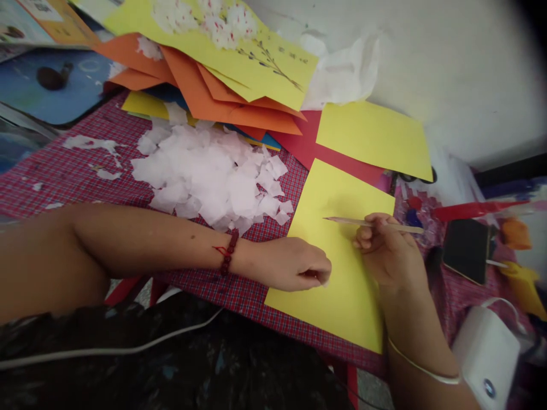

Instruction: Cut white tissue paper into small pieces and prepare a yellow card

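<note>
My right hand (pixel 384 245) is closed around a slim pencil (pixel 346 220), its dark tip pointing left above a yellow sheet of paper (pixel 337 319). The pencil's blunt end sticks out to the right past my fingers. My left hand (pixel 294 265), a beaded bracelet on its wrist, rests in a loose fist at the left part of this sheet. No held thing shows in its curled fingers. Just beyond my left forearm lies a heap of small torn white paper pieces (pixel 209 171).
Behind the heap, orange sheets (pixel 188 85) lie under a yellow sheet with white paper blossoms and a drawn branch (pixel 273 62). Another yellow sheet (pixel 376 136) overlaps a red one. At right are a black phone-like slab (pixel 465 250) and a white box (pixel 487 347). A checked cloth (pixel 98 188) covers the table.
</note>
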Tool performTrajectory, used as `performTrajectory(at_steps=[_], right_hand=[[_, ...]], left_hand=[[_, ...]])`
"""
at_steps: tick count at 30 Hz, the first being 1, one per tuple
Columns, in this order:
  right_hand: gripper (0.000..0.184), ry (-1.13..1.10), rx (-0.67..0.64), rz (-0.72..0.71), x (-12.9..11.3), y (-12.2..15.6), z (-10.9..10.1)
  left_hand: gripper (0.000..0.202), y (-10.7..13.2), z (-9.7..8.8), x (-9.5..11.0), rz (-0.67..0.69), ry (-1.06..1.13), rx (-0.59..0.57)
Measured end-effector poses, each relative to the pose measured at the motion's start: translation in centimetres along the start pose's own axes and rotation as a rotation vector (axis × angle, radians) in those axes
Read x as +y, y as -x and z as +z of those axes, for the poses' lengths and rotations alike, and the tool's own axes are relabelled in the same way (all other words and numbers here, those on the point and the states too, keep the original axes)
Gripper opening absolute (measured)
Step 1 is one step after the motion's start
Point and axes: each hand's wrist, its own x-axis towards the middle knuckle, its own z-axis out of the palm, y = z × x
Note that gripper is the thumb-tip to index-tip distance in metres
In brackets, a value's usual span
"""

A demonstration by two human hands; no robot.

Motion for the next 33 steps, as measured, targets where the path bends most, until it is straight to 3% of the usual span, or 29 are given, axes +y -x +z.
performTrajectory(at_steps=[13,33], right_hand=[[0.017,-0.017,-0.003,0.017,0.13,-0.18,-0.37],[0.023,-0.013,-0.013,0.018,-0.19,-0.16,0.12]], left_hand=[[0.019,0.02,-0.02,0.2,0.032,-0.185,-0.136],[0.015,0.1,-0.03,0.07,0.025,-0.226,-0.147]])
